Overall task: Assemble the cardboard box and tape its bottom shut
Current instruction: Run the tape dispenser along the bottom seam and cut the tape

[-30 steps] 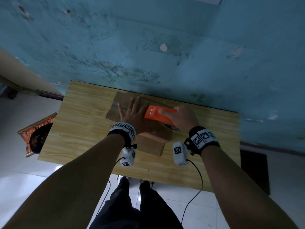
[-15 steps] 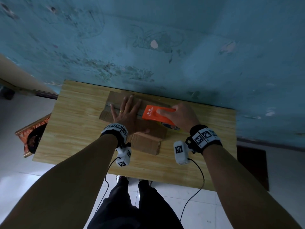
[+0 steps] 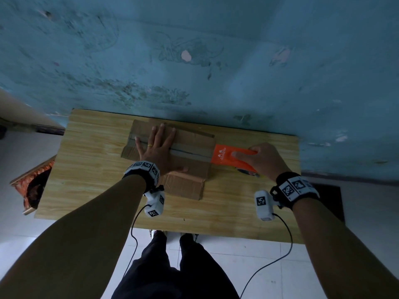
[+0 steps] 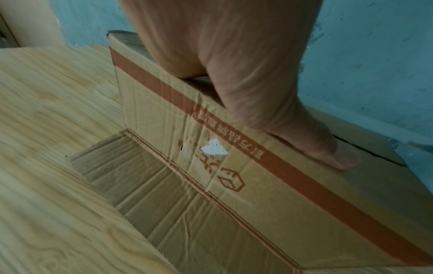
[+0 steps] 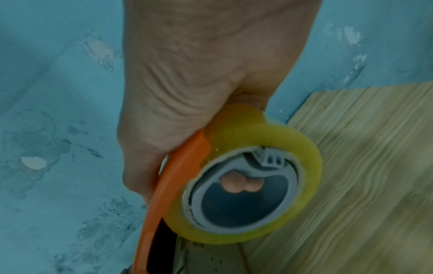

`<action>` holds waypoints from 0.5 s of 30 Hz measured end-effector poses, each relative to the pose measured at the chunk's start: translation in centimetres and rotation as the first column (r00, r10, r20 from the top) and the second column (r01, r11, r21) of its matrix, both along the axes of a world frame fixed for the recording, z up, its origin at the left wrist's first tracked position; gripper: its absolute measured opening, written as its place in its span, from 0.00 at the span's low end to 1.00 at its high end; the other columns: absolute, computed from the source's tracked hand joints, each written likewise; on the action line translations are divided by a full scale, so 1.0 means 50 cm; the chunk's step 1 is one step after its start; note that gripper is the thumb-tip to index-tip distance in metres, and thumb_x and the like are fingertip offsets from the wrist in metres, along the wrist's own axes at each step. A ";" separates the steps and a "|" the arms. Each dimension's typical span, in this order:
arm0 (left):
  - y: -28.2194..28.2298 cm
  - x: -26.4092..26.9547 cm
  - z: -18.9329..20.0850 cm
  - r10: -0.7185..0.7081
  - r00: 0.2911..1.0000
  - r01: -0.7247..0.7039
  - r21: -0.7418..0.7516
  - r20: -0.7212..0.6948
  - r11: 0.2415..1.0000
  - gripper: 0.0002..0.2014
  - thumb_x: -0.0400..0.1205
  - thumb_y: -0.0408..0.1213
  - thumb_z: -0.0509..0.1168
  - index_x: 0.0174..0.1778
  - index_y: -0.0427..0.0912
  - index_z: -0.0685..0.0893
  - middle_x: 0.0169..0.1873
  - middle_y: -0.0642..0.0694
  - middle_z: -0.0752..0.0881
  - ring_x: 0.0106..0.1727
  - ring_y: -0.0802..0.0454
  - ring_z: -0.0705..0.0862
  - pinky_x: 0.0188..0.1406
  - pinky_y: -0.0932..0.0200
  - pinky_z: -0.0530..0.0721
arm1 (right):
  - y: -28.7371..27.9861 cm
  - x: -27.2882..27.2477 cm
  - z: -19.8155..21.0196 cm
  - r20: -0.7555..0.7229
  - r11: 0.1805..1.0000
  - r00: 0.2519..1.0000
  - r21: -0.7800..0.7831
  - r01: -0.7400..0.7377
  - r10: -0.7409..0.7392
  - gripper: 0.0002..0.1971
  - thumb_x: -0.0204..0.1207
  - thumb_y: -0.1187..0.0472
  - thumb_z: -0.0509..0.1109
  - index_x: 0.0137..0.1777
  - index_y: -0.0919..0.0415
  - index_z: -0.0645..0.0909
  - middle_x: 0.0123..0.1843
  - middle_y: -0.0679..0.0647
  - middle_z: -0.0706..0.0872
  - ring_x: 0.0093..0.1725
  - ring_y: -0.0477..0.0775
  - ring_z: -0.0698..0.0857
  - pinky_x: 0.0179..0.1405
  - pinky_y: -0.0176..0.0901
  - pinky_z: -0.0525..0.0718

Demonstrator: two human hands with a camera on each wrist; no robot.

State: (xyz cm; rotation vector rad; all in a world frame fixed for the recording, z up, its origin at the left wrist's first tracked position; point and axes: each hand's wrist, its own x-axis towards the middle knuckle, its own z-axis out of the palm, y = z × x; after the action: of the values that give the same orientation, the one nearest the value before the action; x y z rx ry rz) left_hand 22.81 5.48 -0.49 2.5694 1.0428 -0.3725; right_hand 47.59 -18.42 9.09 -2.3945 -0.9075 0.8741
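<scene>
From above we see the left hand (image 3: 158, 147) spread flat on the box (image 3: 190, 145) on the table (image 3: 92, 169), right hand (image 3: 262, 159) gripping the orange dispenser (image 3: 228, 158) at its right end. Left wrist – fingertips hidden. Right wrist – blurred tape roll (image 5: 302, 157), dispenser nose cut off.

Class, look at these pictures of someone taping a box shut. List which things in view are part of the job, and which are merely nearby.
Part of the job:
- cardboard box, pressed flat by the left hand
- orange tape dispenser, held by the right hand
- tape roll on the dispenser
- wooden table under the box

Merely nearby:
- framed object on the floor, left of the table
- teal wall
</scene>
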 end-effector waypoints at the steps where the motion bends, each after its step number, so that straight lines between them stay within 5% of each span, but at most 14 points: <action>1: 0.000 0.001 0.001 0.002 1.000 -0.002 0.001 -0.003 1.000 0.73 0.52 0.90 0.61 0.87 0.67 0.30 0.90 0.51 0.32 0.90 0.43 0.32 0.76 0.13 0.34 | 0.001 -0.003 -0.002 0.011 1.000 1.000 -0.004 0.001 -0.001 0.29 0.73 0.27 0.77 0.39 0.55 0.93 0.27 0.50 0.93 0.24 0.49 0.92 0.27 0.44 0.91; 5: -0.002 0.006 0.010 0.000 1.000 0.001 0.018 -0.017 1.000 0.73 0.51 0.92 0.58 0.88 0.65 0.32 0.90 0.50 0.33 0.90 0.42 0.33 0.75 0.12 0.33 | 0.009 -0.010 -0.005 0.024 1.000 1.000 -0.013 0.006 -0.005 0.32 0.71 0.24 0.75 0.49 0.56 0.94 0.30 0.51 0.94 0.22 0.46 0.91 0.23 0.38 0.86; 10: -0.015 0.040 0.042 -0.028 0.995 0.038 0.111 -0.093 0.993 0.78 0.47 0.95 0.49 0.91 0.53 0.43 0.91 0.38 0.42 0.91 0.35 0.40 0.75 0.14 0.31 | 0.003 -0.004 -0.001 0.011 1.000 1.000 0.000 0.008 -0.008 0.31 0.73 0.26 0.75 0.47 0.58 0.93 0.29 0.51 0.93 0.22 0.46 0.91 0.24 0.39 0.86; 15: -0.043 0.080 0.058 -0.114 0.991 0.126 0.170 -0.075 0.977 0.80 0.48 0.93 0.55 0.90 0.43 0.49 0.90 0.33 0.49 0.91 0.32 0.43 0.74 0.14 0.28 | -0.011 0.007 -0.005 0.020 0.999 0.999 -0.013 0.033 -0.032 0.32 0.71 0.25 0.76 0.48 0.57 0.93 0.30 0.52 0.94 0.23 0.47 0.91 0.24 0.40 0.86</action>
State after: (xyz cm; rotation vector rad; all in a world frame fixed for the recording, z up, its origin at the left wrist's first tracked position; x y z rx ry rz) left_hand 26.81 3.31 2.44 2.8030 0.9842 -0.4147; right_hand 47.96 -19.00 8.86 -2.4260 -0.8704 0.8485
